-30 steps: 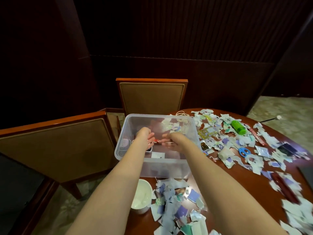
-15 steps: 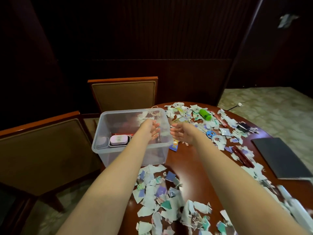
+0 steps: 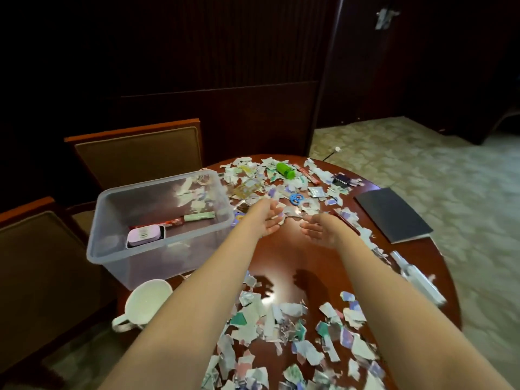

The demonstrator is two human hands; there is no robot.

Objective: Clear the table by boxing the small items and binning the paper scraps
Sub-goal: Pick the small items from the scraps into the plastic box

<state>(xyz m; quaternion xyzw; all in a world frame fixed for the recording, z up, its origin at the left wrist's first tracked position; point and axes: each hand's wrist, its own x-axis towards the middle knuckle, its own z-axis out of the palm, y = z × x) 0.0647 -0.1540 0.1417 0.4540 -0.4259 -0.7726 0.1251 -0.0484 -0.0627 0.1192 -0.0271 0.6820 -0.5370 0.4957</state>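
Observation:
A clear plastic box stands at the table's left edge, with a pink case and a green-and-red stick inside. My left hand and my right hand hover empty over the bare middle of the table, palms facing each other, fingers relaxed, to the right of the box. Torn paper scraps cover the near part of the table, and more paper scraps cover the far part. Among the far scraps lie a green bottle and blue scissors.
A white mug sits at the table's near left edge in front of the box. A dark notebook lies at the right. A white pen-like object lies near the right edge. Two chairs stand at the left.
Both hands have come out of the box and moved right, over the table's middle. They hold nothing now. The view has swung to the right.

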